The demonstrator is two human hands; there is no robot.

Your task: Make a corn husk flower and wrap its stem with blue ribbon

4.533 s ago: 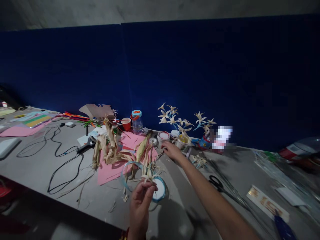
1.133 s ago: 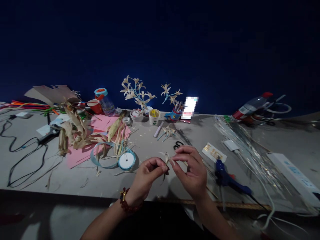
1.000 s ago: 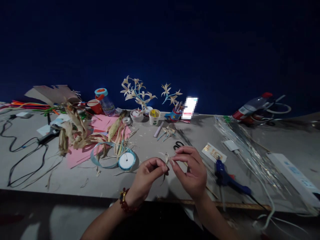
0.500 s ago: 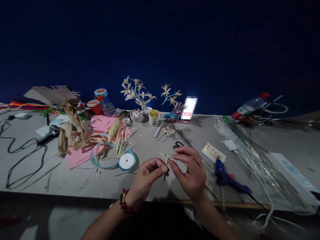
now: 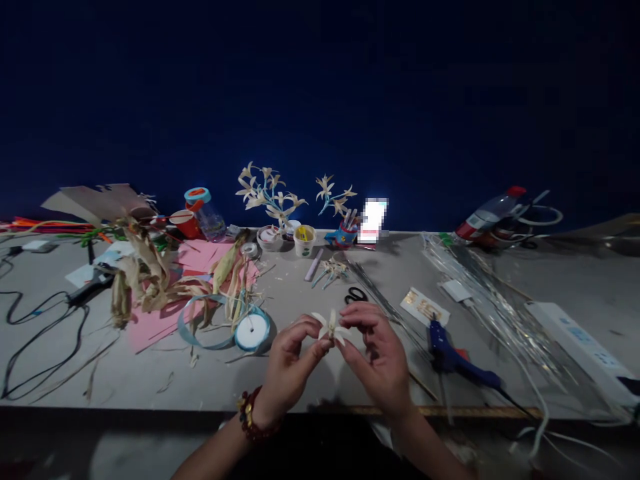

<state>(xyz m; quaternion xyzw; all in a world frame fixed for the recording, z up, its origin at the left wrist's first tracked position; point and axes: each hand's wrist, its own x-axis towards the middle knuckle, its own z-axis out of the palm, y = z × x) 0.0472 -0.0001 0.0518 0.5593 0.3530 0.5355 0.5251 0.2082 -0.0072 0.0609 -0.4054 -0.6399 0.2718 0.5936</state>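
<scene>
A small cream husk flower (image 5: 331, 328) with spread, pointed petals is between my hands, low over the front of the table. My left hand (image 5: 295, 357) pinches its base between thumb and fingers; a beaded bracelet (image 5: 250, 415) circles that wrist. My right hand (image 5: 377, 353) closes on the petals at the flower's right side, thumb below and fingers above. Just beyond my right fingers lie black-handled scissors (image 5: 356, 295). To the left of my left hand is a spool of blue ribbon (image 5: 252, 331). The flower's stem is hidden by my fingers.
Dried corn husks (image 5: 150, 280) cover pink paper (image 5: 145, 330) on the left. Blue-stemmed husk flowers (image 5: 270, 193) stand at the back near a white tub (image 5: 304, 245). A blue glue gun (image 5: 460, 360), thin wires (image 5: 380, 293) and a power strip (image 5: 580, 347) lie on the right.
The flower now faces me with its petals spread; before, it was narrow and bunched. My right fingers have come down onto its petals. The whole view has shifted slightly.
</scene>
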